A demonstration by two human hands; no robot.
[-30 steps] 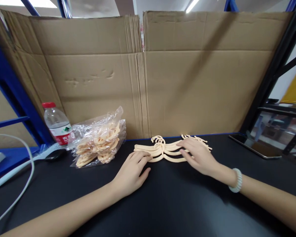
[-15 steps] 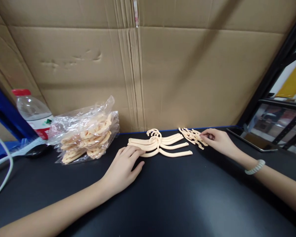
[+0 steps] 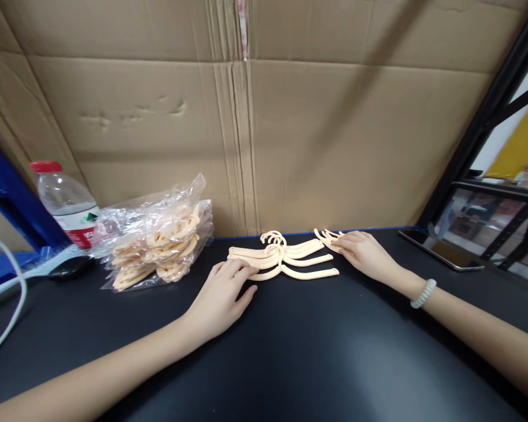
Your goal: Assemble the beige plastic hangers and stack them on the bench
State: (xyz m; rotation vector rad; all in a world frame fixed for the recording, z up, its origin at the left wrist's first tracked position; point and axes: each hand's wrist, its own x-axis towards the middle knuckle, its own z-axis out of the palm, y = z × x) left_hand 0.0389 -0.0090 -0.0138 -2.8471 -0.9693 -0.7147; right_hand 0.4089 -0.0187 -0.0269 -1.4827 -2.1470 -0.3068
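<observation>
Left bare hand [image 3: 222,299], head view: rests palm down on smooth black tabletop [image 3: 290,357], fingers spread loosely and nearly straight, thumb apart, nothing grasped. Reaches with fingertips to near left end of fanned row of cream-coloured, curved hanger-shaped pieces with hooked tops [image 3: 281,256], covering part of it.

Right bare hand [image 3: 367,255]: lies to the right of the row, fingers bent and turned down over small heap of thin, curved cream-coloured pieces [image 3: 325,237]. Whether pinching any or only touching: cannot tell, fingertips partly hidden. Wears pale coiled bracelet [image 3: 423,294] at wrist.

Row position: at back centre of tabletop, between both hands, hooks toward tall brown cardboard panel [image 3: 356,129], arms spread left and right, overlapping at the middle. Heap position: just beyond right ends of the row, partly under right hand.

Left of the row, well apart: clear crinkled plastic bag [image 3: 158,246], filled with stacked cream-coloured pieces. Behind its left side: clear bottle with red cap and red-and-white label [image 3: 70,205]. Near bottle's base: rounded black object [image 3: 70,268], too blurred to identify. Far right: flat dark device with silver edge [image 3: 440,251], lying near the panel.
</observation>
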